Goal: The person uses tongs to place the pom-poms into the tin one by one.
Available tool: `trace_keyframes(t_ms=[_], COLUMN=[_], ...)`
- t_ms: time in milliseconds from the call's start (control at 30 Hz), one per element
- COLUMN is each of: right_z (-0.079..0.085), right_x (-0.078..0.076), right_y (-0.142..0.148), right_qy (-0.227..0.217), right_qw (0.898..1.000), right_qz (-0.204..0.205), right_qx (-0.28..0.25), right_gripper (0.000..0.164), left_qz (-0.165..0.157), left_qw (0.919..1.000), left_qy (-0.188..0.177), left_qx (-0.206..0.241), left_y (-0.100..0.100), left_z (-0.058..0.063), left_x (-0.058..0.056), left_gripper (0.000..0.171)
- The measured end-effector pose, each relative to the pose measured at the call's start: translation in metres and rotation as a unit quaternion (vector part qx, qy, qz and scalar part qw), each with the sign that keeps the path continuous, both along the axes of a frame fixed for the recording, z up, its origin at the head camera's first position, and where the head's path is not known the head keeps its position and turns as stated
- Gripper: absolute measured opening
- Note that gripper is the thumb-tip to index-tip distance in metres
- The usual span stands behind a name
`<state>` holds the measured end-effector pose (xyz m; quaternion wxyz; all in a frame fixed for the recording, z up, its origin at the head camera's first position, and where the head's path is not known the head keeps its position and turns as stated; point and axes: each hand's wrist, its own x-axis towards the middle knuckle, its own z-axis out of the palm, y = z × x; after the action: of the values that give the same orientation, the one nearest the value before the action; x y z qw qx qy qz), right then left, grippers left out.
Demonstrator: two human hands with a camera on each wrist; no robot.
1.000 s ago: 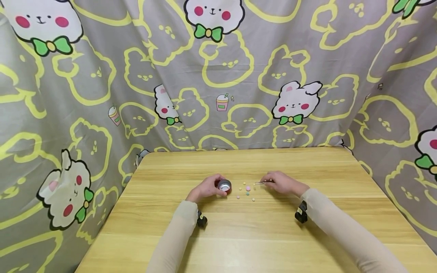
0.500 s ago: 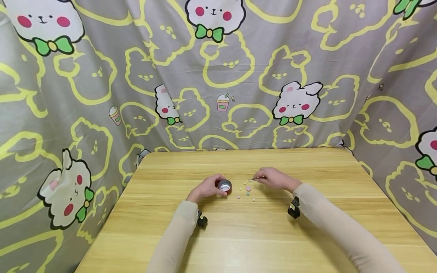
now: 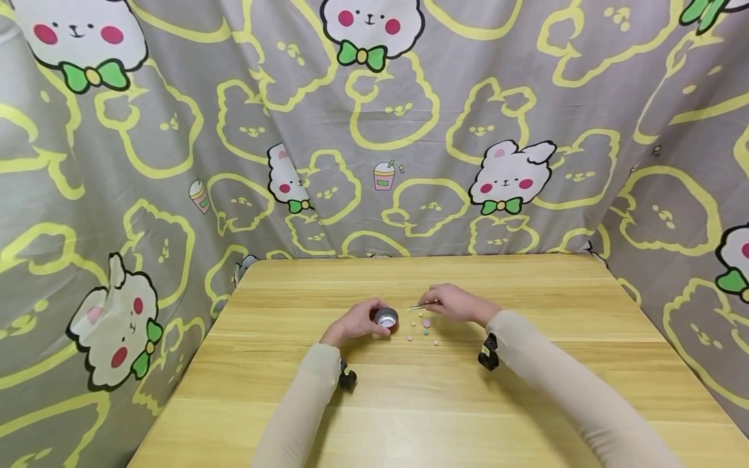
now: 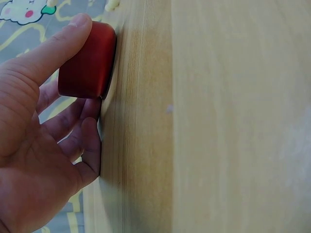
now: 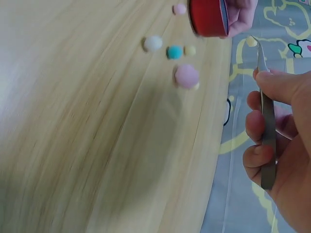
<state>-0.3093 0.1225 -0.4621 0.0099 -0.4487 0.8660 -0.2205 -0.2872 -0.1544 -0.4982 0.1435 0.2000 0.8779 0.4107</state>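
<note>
My left hand [image 3: 355,322] holds a small round red cup [image 4: 87,65] with a silvery inside, thumb on one side and fingers round the other. The cup stands upright on the table. To its right, my right hand [image 3: 459,303] grips metal tweezers [image 5: 268,131], thumb along one arm and fingers curled beneath. At the tweezers' fine tip sits a small pale yellow ball [image 5: 251,41], raised above the table and near the cup. Between the hands lie a larger pink ball [image 5: 186,76], a white ball [image 5: 153,43] and a teal ball [image 5: 175,52].
More little balls lie close by, among them a yellow ball [image 5: 190,50] and a small pink ball [image 5: 179,8] beside the cup. The wooden table [image 3: 409,416] reaches back to a grey patterned curtain [image 3: 351,214] that hangs round three sides.
My right hand has moved left and slightly back with the tweezers, from the far side of the balls toward the cup. The left hand and the cup have stayed in place.
</note>
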Motion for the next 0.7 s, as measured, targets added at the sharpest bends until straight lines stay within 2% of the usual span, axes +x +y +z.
trace_keyframes(t_ms=[433, 700], right_z=[0.004, 0.004], right_x=[0.002, 0.003], right_y=[-0.020, -0.029], right_qy=[0.010, -0.007], right_qw=[1.000, 1.000], right_qz=[0.028, 0.020], right_qx=[-0.005, 0.010], right_gripper=[0.016, 0.016], left_qz=[-0.002, -0.005], left_qw=[1.0000, 1.0000], left_qy=[0.000, -0.001], left_qx=[0.000, -0.001], left_y=[0.000, 0.000], left_z=[0.002, 0.002], left_x=[0.001, 0.001], left_gripper=[0.046, 0.046])
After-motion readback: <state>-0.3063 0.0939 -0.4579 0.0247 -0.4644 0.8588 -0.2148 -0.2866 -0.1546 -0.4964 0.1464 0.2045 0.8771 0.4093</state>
